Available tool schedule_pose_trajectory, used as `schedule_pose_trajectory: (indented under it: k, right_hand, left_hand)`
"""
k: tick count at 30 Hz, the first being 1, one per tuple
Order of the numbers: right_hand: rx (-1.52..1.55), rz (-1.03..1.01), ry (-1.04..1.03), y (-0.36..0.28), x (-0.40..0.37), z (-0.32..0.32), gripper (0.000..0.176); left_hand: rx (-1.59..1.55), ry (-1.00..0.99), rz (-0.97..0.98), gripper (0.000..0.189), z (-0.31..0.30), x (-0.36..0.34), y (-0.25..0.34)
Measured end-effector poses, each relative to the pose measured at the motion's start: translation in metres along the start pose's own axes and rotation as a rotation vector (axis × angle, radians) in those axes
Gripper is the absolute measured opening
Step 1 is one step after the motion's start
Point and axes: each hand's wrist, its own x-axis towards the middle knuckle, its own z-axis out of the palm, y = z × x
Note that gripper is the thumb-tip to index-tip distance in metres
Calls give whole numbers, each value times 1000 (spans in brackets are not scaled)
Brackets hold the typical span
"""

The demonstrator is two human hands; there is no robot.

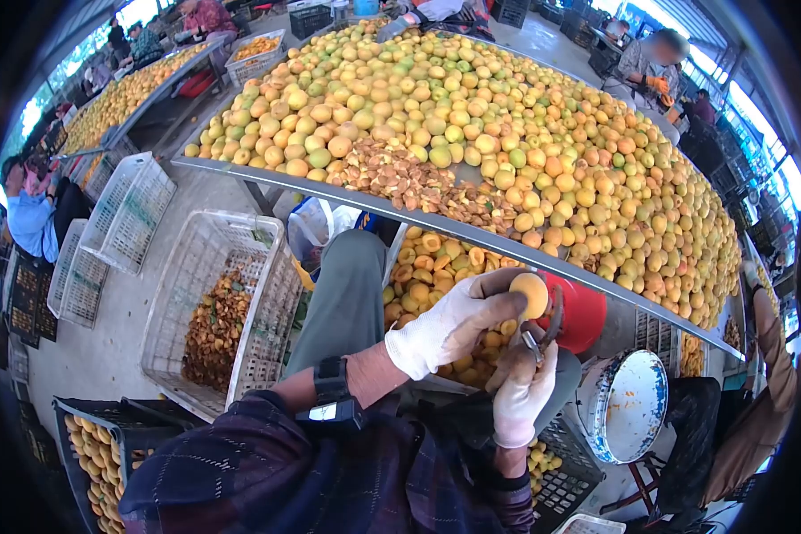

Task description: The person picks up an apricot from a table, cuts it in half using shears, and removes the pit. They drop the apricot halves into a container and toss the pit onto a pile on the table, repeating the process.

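Observation:
My left hand (461, 322), in a white glove with a stained thumb and fingers, is closed on an apricot (531, 295). Just below it, my right hand (523, 392), also gloved, grips a small metal hand tool (547, 331) whose dark, curved end points up close to the fruit. Its exact kind I cannot tell. Beneath both hands lies a crate of split apricots (418, 262), partly hidden by my hands and knee. A red bucket (582, 311) stands right behind the tool, under the table edge.
Whole apricots (472, 107) cover a metal-edged table (329, 189), with a heap of pits (409, 182) near its edge. A white crate (171, 298) of brown scraps stands left; a paint-worn bucket (634, 414) stands right. Another person (650, 71) works across the table.

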Motion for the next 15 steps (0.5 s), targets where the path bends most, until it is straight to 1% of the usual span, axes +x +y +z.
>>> schedule_pose_trajectory:
  k: [1, 2, 3, 4, 6, 8, 12, 13, 15]
  right_hand:
    - [-92, -40, -32, -1, 1, -1, 46]
    - [-92, -41, -31, 0, 2, 2, 46]
    - [-136, -71, -12, 2, 3, 6, 45]
    - [-182, -101, 8, 3, 3, 8, 44]
    - [-200, -104, 4, 4, 2, 9, 43]
    - [-234, -143, 70, 8, 0, 13, 36]
    - [-264, -133, 97, 3, -1, 15, 36]
    - [-259, -96, 90, 2, -1, 15, 36]
    - [-254, -59, 83, 0, -1, 13, 36]
  left_hand:
    - [-147, 35, -16, 48, 7, -3, 0]
    - [-294, 70, -34, 48, 11, -5, -2]
    - [-225, 67, -31, 55, 12, -5, -4]
    - [-227, 67, -34, 55, 12, -4, -11]
    - [-417, 44, -79, 60, 11, 0, -26]
    - [-441, 40, -96, 62, 15, -3, -29]
    - [-509, 30, -95, 64, 19, -3, -36]
    - [-508, 29, -96, 64, 22, -5, -36]
    - [-439, 152, -93, 64, 30, -11, -32]
